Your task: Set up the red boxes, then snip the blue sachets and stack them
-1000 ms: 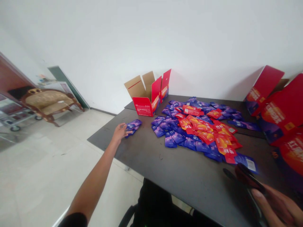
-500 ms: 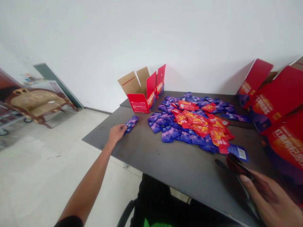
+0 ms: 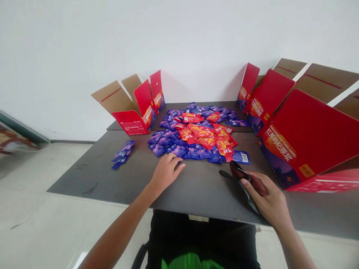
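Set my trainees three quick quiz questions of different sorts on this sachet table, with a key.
1. True or false: the left hand holds a red sachet.
2. The small stack of purple sachets lies: A) inside a box; B) on the table, apart from the pile, to its left; C) on the floor.
3. Which hand grips a dark object?
Key: 1 false, it rests open at the pile's near edge; 2 B; 3 the right hand.
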`<control>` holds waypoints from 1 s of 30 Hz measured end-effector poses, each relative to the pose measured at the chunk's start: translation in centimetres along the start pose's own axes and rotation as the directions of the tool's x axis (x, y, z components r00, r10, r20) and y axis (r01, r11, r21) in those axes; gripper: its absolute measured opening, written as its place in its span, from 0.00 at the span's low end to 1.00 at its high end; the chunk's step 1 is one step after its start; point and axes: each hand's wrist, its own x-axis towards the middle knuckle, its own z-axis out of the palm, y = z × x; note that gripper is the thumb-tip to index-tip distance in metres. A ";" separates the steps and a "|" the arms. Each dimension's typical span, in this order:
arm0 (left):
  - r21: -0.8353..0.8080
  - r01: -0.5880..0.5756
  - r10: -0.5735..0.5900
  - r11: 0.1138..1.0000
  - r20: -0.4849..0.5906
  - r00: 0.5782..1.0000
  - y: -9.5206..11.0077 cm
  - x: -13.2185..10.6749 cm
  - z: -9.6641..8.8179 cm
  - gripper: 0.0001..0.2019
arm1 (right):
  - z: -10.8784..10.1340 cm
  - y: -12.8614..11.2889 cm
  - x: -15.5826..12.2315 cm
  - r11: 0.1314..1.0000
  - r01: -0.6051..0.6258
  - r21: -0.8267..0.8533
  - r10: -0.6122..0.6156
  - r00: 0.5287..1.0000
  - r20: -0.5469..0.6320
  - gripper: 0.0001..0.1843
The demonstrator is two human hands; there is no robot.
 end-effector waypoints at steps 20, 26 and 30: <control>0.187 -0.019 0.002 0.982 0.092 0.996 -2.3 3.0 2.0 0.23 | 0.1 0.5 -0.1 0.997 -0.011 0.075 0.009 0.999 0.034 0.19; 0.233 -0.004 -0.006 0.972 0.043 0.999 -1.7 3.3 2.0 0.19 | 0.1 0.3 0.0 0.995 -0.020 0.093 0.017 0.999 0.032 0.19; 0.218 -0.028 0.032 0.975 -0.015 0.999 -2.1 3.2 1.5 0.15 | 0.1 0.2 0.1 0.995 -0.036 0.092 0.033 0.999 0.043 0.19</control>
